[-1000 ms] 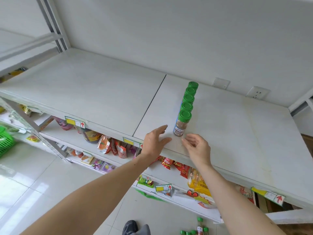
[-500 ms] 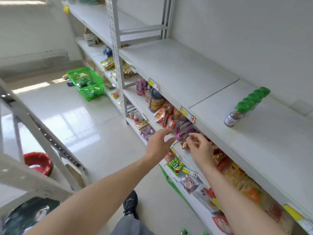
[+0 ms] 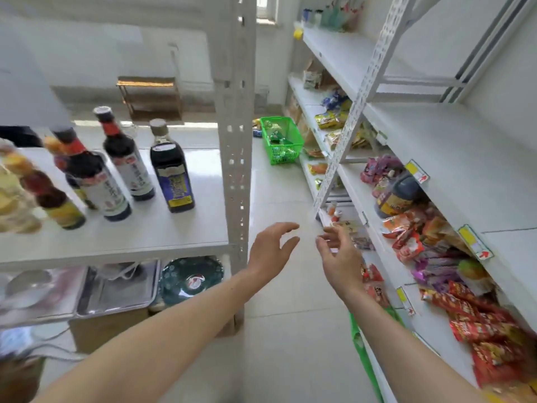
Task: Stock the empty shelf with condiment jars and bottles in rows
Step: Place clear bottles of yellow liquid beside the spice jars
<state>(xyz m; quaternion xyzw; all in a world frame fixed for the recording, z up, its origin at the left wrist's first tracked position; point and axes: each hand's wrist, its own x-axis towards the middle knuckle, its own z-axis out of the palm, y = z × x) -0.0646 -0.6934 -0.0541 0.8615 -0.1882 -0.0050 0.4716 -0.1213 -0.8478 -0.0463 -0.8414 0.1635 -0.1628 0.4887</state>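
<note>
Both hands are seen raised over the floor of the aisle, between two shelving units. The left hand [image 3: 271, 250] is held with fingers spread and loosely bent, nothing in it. The right hand [image 3: 338, 257] is likewise empty, fingers relaxed and slightly apart; the two hands are near each other but not touching.

Dark condiment bottles [image 3: 171, 167] are observed standing upright on the shelf of the left-hand rack [image 3: 122, 242], roughly in a row, with lighter, blurred bottles [image 3: 17, 184] at the far left edge. The grey upright post [image 3: 236, 141] of this rack is seen just right of the bottles. On the level below, a metal tray [image 3: 116, 289] and a dark patterned plate [image 3: 191, 279] are noted.

On the right, the white top shelf [image 3: 465, 146] is seen bare in the visible part. Beneath it, snack packets [image 3: 412, 237] and a dark jug [image 3: 398, 196] are stocked. A green basket [image 3: 282, 141] rests on the floor farther down the aisle.
</note>
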